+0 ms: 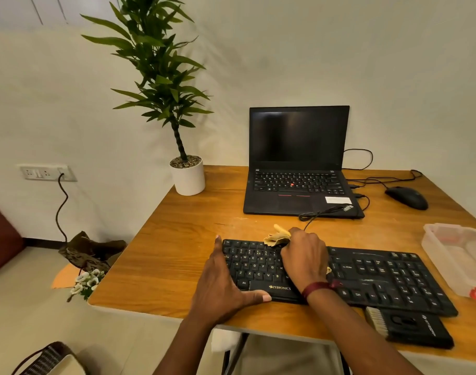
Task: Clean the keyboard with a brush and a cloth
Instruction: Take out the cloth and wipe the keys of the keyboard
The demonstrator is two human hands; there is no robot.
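Observation:
A black keyboard (380,277) lies across the near part of the wooden desk (177,239). My left hand (223,285) holds its left end, fingers straight along the left edge and thumb along the front edge. My right hand (304,255) presses a crumpled yellow cloth (278,238) onto the keys near the top row, fingers curled round it. A brush with pale bristles (376,322) lies on a black pad at the desk's near right edge, apart from both hands.
An open black laptop (296,185) stands behind the keyboard, its cable looping toward my right hand. A black mouse (407,197) sits at the back right, a clear plastic box (458,255) at the right edge, a potted plant (188,174) at the back left corner.

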